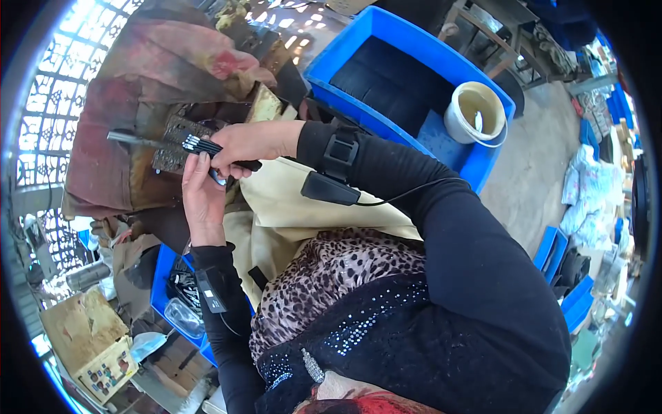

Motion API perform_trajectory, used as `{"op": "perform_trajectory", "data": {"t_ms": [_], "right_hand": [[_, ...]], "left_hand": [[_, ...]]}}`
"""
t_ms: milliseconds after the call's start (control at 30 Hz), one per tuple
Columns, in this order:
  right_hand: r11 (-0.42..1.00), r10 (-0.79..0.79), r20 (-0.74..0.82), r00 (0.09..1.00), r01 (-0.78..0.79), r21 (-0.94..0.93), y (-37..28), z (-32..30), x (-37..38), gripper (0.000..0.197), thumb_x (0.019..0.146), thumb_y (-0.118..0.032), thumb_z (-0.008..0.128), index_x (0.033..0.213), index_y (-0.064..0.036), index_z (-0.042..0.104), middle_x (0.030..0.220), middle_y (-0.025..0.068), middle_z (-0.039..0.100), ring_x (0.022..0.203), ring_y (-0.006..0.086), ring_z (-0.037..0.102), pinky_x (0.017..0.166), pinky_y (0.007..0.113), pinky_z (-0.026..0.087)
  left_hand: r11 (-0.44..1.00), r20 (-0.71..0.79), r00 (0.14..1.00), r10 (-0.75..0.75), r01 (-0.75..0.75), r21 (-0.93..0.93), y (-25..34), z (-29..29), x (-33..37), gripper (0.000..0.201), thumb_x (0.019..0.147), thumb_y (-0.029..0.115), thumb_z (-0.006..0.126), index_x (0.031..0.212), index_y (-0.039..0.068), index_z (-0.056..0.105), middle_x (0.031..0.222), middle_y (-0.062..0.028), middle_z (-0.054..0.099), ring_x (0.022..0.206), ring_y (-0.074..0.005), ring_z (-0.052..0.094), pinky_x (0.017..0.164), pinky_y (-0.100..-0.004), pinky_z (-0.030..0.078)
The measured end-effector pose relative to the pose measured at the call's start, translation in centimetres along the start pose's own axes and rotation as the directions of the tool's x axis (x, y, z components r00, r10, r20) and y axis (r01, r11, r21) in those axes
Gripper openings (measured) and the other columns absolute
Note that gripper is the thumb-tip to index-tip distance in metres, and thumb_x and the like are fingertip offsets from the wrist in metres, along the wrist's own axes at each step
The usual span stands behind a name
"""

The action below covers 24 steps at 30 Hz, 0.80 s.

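My right hand (241,145) is closed around a bundle of slim black sticks with silver ends (200,145). The silver ends point left, and a dark end sticks out on the right below the hand. My left hand (203,196) comes up from below, its fingers pinched against the bundle near the silver ends. A small shiny curved metal piece (220,181) shows between the two hands; what it belongs to is hidden. Just behind the hands is a dark, rough metal block (183,131), with a grey metal rod (131,139) reaching left from it.
Stained reddish cloth (152,62) drapes over the work spot. At the far right stands a large blue tub (407,31) with a cream bucket (452,114) in it. A blue crate (160,279) with black-handled pieces sits left of my lap. Cream cloth (296,196) covers my lap.
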State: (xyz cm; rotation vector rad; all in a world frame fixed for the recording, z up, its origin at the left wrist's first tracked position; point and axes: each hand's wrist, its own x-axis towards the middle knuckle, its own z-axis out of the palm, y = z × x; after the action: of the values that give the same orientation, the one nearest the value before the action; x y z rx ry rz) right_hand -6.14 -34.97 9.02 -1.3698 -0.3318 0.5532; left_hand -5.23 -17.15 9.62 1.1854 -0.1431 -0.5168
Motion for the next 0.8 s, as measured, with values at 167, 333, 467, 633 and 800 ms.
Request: {"op": "perform_trajectory", "data": {"t_ms": [167,333,467,633,800], "right_hand": [[0.992,-0.075,-0.163,0.984,0.056,-0.114,0.3,-0.4,-3.2,0.017,0.090,-0.020,0.057,0.088,-0.0032,0.058,0.072,0.0050,0.061,0.059,0.0116,0.057,0.051,0.028,0.043],[0.965,-0.169,-0.362,0.917,0.080,-0.249,1.8,-0.7,-5.4,0.020,0.094,-0.023,0.055,0.093,-0.0035,0.058,0.068,0.0033,0.058,0.058,0.0110,0.056,0.050,0.027,0.043],[0.989,-0.048,-0.339,0.940,-0.002,-0.146,0.5,-0.4,-7.0,0.022,0.096,-0.026,0.055,0.095,-0.0043,0.058,0.068,0.0018,0.056,0.058,0.0097,0.055,0.050,0.024,0.043],[1.000,0.005,-0.092,0.996,-0.003,0.017,-0.5,-0.9,-7.1,0.022,0.096,-0.027,0.055,0.098,-0.0050,0.059,0.070,-0.0003,0.054,0.058,0.0081,0.053,0.049,0.023,0.042],[0.975,-0.073,0.059,0.996,0.059,0.214,-0.9,0.4,-5.3,0.020,0.096,-0.025,0.057,0.098,-0.0054,0.059,0.068,-0.0021,0.052,0.055,0.0077,0.049,0.049,0.022,0.040]], "left_hand": [[0.995,-0.032,0.999,0.002,-0.005,-0.099,-0.5,1.8,0.6,0.016,0.094,0.012,0.058,0.109,0.007,0.060,0.099,0.0002,0.063,0.085,-0.0087,0.056,0.067,-0.0258,0.039],[0.992,-0.075,0.997,0.016,-0.026,-0.127,-0.8,3.2,1.0,0.019,0.094,0.010,0.058,0.114,0.008,0.059,0.105,-0.0002,0.064,0.091,-0.0085,0.058,0.067,-0.0246,0.039],[0.995,-0.064,0.998,0.013,-0.019,-0.100,-1.1,4.4,0.8,0.020,0.095,0.011,0.058,0.114,0.007,0.059,0.101,0.0003,0.063,0.085,-0.0072,0.056,0.066,-0.0234,0.039],[0.998,-0.017,1.000,0.016,-0.017,-0.066,-0.1,4.9,0.1,0.020,0.095,0.010,0.057,0.114,0.005,0.059,0.096,0.0006,0.062,0.079,-0.0063,0.053,0.065,-0.0231,0.039],[0.995,0.077,0.993,0.094,-0.094,0.009,0.5,2.3,-0.1,0.022,0.095,0.006,0.054,0.117,0.003,0.057,0.096,-0.0016,0.062,0.077,-0.0073,0.052,0.065,-0.0235,0.040]]}}
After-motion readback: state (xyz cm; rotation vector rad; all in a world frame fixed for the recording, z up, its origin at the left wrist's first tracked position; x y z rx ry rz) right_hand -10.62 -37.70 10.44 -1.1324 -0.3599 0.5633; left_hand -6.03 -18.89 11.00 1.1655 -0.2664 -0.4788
